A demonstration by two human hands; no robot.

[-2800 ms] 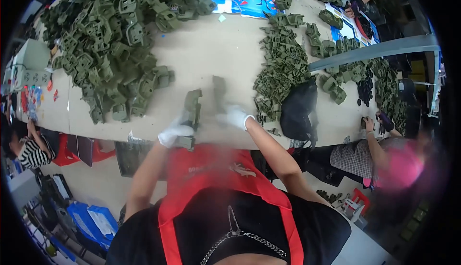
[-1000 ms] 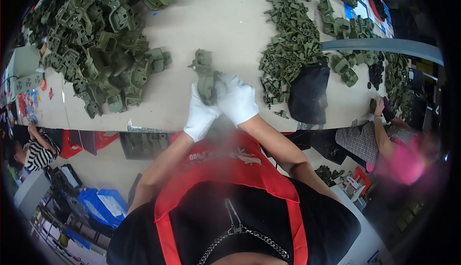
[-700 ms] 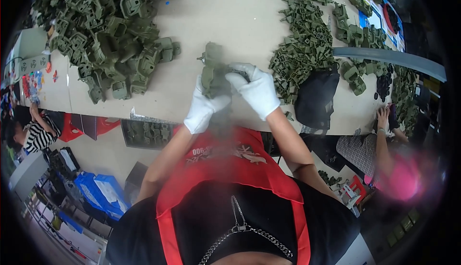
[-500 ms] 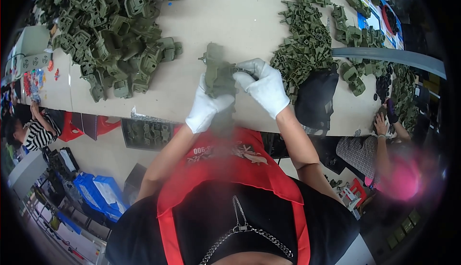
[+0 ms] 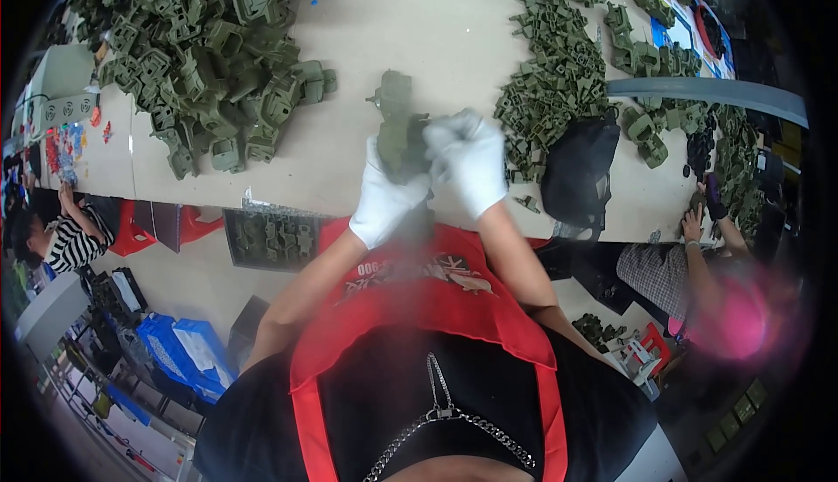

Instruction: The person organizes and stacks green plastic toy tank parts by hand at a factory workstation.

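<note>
In my white-gloved left hand (image 5: 390,198) is an olive-green moulded plastic part (image 5: 397,124), long and upright, with a small peg on its left side. The fingers wrap round its lower end, just over the table's near edge. My white-gloved right hand (image 5: 473,157) is at the part's right side, its fingers curled together and slightly blurred. What those fingers pinch, if anything, is hidden. To the right lies a heap of small olive-green plastic pieces (image 5: 554,72). Larger olive-green hollow shells (image 5: 205,63) are piled high at the left.
A black bag or cloth (image 5: 578,172) lies on the pale table (image 5: 349,37) right of my hands. Beyond it a grey bar (image 5: 707,91) crosses above more green parts. One co-worker's hand (image 5: 692,223) is at the right; another person in a striped sleeve (image 5: 83,244) sits far left.
My right hand has turned and drawn in, its fingers now bunched higher against the part's side. My left hand keeps its hold, and the view has shifted slightly.
</note>
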